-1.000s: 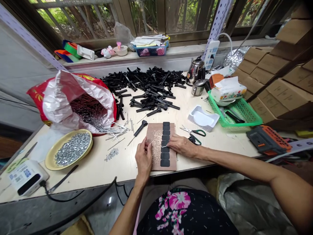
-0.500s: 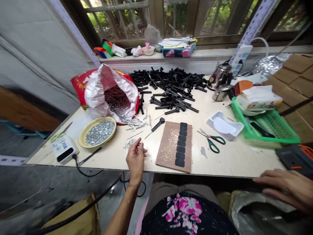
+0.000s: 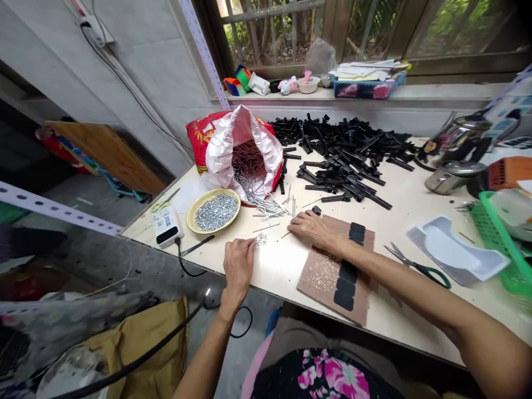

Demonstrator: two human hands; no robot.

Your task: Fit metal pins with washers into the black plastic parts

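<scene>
Metal pins (image 3: 270, 208) spill from the foil bag (image 3: 222, 152) lying on its side just beyond your right hand (image 3: 310, 228), mouth toward you, probably so they slide within reach; they lie flat, long axes fanned from that mouth toward your fingertips. That hand rests palm down, fingers loosely spread, wrist over the brown board (image 3: 320, 271). Beyond and left of your left hand (image 3: 239, 265) sits the yellow plate (image 3: 190, 219), and at its curled fingertips a small silver heap (image 3: 261, 239); whether they pinch anything I cannot tell.
</scene>
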